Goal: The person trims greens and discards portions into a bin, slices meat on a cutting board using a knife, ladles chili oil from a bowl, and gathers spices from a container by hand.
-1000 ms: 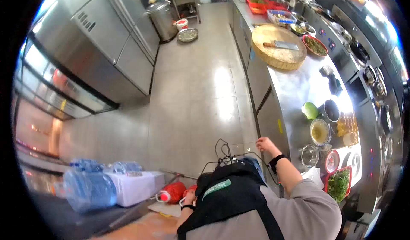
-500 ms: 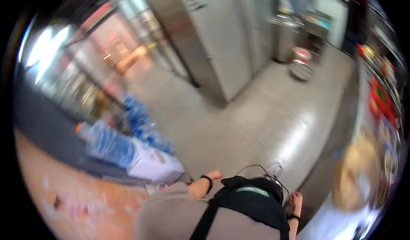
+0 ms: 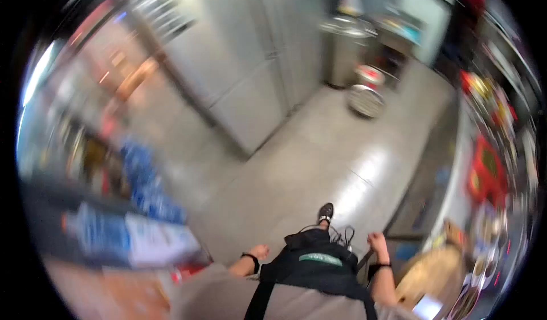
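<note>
My left hand [image 3: 260, 251] hangs low beside the black apron [image 3: 319, 271], its fingers curled closed with nothing visible in them. To the right of the apron, my right hand [image 3: 375, 242] is raised a little, also curled closed, and I see no object in it. Both wrists wear black bands. A thin dark cable [image 3: 345, 237] dangles from the apron's front, between the hands. One dark shoe [image 3: 326, 212] shows on the floor ahead of the apron. Motion blur softens the finger detail.
A steel cabinet [image 3: 228, 52] stands ahead on the left. Farther off are a metal bin [image 3: 345, 52] and a round steel container [image 3: 366, 100]. Blue bottles [image 3: 145, 183] and a white box [image 3: 159, 243] line the left. The right counter holds a round wooden board [image 3: 436, 271] and a red item [image 3: 487, 172].
I have moved forward: the board and right counter come closer, and the cabinet shifts left. A shoe now shows. My left hand has shifted left; my right hand has risen.
</note>
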{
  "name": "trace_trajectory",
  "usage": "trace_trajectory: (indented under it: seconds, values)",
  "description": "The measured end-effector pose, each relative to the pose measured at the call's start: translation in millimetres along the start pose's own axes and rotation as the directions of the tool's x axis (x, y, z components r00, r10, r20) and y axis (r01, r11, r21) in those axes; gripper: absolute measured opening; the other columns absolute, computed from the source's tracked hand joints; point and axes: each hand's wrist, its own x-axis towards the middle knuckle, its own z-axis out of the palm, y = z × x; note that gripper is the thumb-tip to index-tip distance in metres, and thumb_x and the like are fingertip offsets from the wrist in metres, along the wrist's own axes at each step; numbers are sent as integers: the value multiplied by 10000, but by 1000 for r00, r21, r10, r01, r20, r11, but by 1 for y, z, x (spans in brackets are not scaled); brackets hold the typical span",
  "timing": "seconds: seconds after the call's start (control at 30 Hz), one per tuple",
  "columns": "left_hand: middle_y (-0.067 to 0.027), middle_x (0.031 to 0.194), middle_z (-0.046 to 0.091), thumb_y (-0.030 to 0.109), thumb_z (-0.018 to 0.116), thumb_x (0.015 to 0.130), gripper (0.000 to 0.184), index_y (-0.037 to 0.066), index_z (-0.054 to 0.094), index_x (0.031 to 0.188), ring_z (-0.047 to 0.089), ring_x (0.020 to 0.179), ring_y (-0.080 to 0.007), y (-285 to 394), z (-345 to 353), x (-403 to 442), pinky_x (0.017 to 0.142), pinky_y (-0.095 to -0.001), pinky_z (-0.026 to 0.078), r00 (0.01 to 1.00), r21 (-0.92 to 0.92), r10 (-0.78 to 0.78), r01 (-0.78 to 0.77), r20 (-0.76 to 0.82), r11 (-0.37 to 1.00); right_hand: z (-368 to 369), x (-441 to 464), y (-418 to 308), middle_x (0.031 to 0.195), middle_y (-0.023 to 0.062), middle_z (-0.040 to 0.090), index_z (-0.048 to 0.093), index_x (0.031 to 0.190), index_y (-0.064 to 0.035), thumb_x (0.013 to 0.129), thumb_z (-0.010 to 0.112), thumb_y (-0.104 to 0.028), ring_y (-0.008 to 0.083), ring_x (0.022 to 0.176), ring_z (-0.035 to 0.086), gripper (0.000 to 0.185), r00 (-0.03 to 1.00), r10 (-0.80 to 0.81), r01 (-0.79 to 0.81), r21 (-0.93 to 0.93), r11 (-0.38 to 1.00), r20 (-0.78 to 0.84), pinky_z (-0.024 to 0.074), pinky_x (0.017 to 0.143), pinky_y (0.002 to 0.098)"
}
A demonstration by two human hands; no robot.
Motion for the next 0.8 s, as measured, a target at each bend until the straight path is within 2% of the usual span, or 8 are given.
trace_trajectory:
  seconds: [0.07, 0.17, 0.37, 0.43, 0.5, 0.57, 0.73, 0.8]
  values:
    - [-134, 866, 649, 296, 435, 882, 331, 32, 629, 835, 598, 715, -265, 35, -36, 22, 642, -387, 461, 997, 201, 72, -72, 5, 977, -19, 23, -13, 611, 72, 604, 614, 774, 21, 846, 550, -210, 170, 568, 576, 250, 981, 175, -179, 31, 983, 86, 459, 536, 316]
    - [-137, 907, 645, 300, 451, 878, 317, 36, 626, 896, 601, 767, -291, 125, -79, 69, 680, -403, 463, 986, 414, 153, -164, 60, 895, -48, 71, -8, 671, 62, 617, 612, 788, 9, 828, 560, -162, 144, 576, 571, 183, 946, 308, -287, 180, 941, -102, 470, 551, 298]
    - [-143, 990, 638, 307, 484, 870, 332, 43, 620, 1017, 607, 872, -344, 427, -153, 127, 757, -436, 468, 959, 728, 251, -267, 133, 631, -100, 111, 31, 647, 50, 597, 585, 783, -1, 842, 573, -185, 148, 519, 536, 194, 801, 595, -482, 514, 710, -70, 429, 475, 299]
    - [-111, 752, 637, 264, 488, 842, 281, 43, 641, 758, 607, 641, -221, 505, -185, 225, 601, -351, 491, 831, 782, 485, -485, 272, 392, -113, 131, 42, 630, 74, 607, 593, 739, -9, 823, 583, -218, 149, 508, 545, 225, 811, 574, -510, 342, 789, -116, 432, 457, 297]
    - [-77, 677, 599, 219, 498, 846, 228, 39, 605, 754, 591, 600, -199, 596, -205, 279, 553, -337, 481, 803, 657, 548, -546, 233, 521, -121, 139, 25, 587, 100, 606, 615, 633, -25, 799, 486, -196, 208, 509, 570, 271, 728, 681, -558, 510, 654, -77, 465, 521, 345]
    - [-46, 647, 570, 210, 485, 866, 200, 51, 571, 781, 569, 575, -189, 699, -201, 295, 517, -335, 469, 880, 139, 473, -473, 33, 870, -116, 169, 50, 592, 96, 606, 614, 647, -19, 794, 491, -184, 199, 509, 567, 253, 687, 727, -603, 550, 578, -11, 462, 515, 339]
    - [-24, 678, 564, 256, 461, 906, 229, 68, 546, 806, 540, 611, -154, 857, -180, 316, 557, -324, 458, 830, 252, 542, -557, 133, 791, -152, 260, 87, 687, 112, 629, 630, 694, -15, 779, 522, -173, 201, 552, 579, 210, 617, 757, -712, 563, 420, 215, 466, 534, 348]
    - [-32, 742, 573, 267, 460, 920, 236, 75, 559, 826, 532, 680, -137, 899, -164, 311, 610, -313, 454, 825, 328, 547, -560, 141, 761, -170, 326, 139, 838, 160, 654, 660, 755, -15, 743, 533, -138, 282, 766, 628, 178, 613, 772, -766, 364, 530, 167, 482, 658, 409]
